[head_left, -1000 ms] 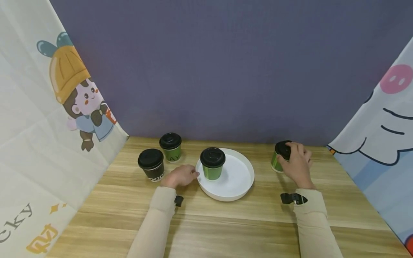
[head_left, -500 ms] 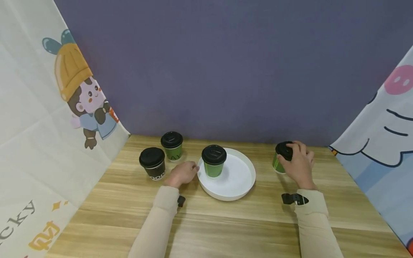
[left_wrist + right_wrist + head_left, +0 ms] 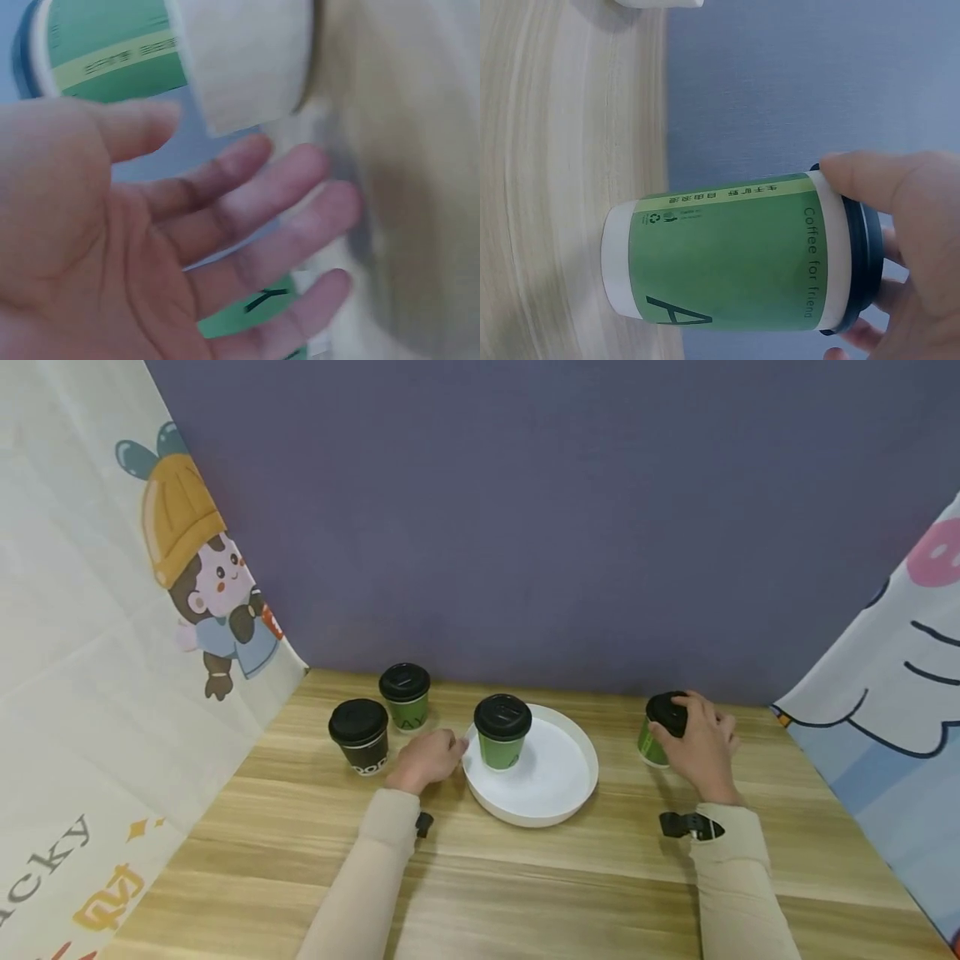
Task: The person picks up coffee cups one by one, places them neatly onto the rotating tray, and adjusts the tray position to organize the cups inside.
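The right hand (image 3: 703, 747) grips a lidded green paper cup (image 3: 727, 259) near its top, thumb on one side and fingers on the other side of the black lid (image 3: 864, 262); that cup stands on the wood-grained surface (image 3: 525, 893), to the right of a round white tray (image 3: 558, 777) and apart from it; its sleeve reads "Coffee for friend" beside a large dark "A".

The left hand (image 3: 429, 758) holds nothing, its fingers loosely spread in the left wrist view; its thumb is just beside the tray's left rim, and whether the two touch I cannot tell.

A second green cup (image 3: 501, 752), also black-lidded, stands upright on the left part of the tray; left of the left hand stand a black cup (image 3: 365, 752) with white lettering and, just behind it, a third green cup (image 3: 411, 714) marked "AY", both lidded; behind everything hangs a plain purple-grey backdrop (image 3: 525, 527), with a cartoon-printed white sheet (image 3: 75, 610) at the left.
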### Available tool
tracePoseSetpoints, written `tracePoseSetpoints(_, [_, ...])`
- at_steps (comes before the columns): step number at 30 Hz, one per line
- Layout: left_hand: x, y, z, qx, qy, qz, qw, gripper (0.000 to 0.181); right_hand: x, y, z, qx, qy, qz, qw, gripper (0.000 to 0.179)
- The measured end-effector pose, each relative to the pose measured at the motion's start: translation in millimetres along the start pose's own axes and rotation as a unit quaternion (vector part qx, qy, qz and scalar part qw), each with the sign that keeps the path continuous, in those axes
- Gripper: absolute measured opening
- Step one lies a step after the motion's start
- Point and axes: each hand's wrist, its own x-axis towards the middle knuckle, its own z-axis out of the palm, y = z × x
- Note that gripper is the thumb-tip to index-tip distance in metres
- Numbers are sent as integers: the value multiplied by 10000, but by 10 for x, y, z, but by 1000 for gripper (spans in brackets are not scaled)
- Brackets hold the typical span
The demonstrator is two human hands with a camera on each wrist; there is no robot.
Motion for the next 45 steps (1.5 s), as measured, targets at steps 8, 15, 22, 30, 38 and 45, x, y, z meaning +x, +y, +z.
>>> tracePoseSetpoints(8, [-127, 44, -167, 131, -1004, 136, 9948, 40, 31, 32, -13, 118, -106, 59, 9999, 77])
tracePoseSetpoints(15, [-135, 57, -178, -137, -1790, 347, 9831, 44, 21, 49, -30, 415, -167, 126, 9989, 83])
tracePoseSetpoints(22, [-129, 78, -174, -135, -1944, 390, 9801, 42, 6, 51, -38, 429, -192, 193, 9987, 88])
tracePoseSetpoints(30, [-125, 53, -170, -327, -1982, 450, 9786, 39, -3, 38, -47, 516, -398, 256, 9975, 96])
tracePoseSetpoints(38, [-115, 11, -130, -407, -1825, 475, 9812, 31, -4, 55, -83, 498, -679, 482, 9953, 104])
tracePoseSetpoints(45, [-100, 7, -118, -517, -1630, 524, 9839, 29, 18, 85, -91, 383, -701, 545, 9953, 105])
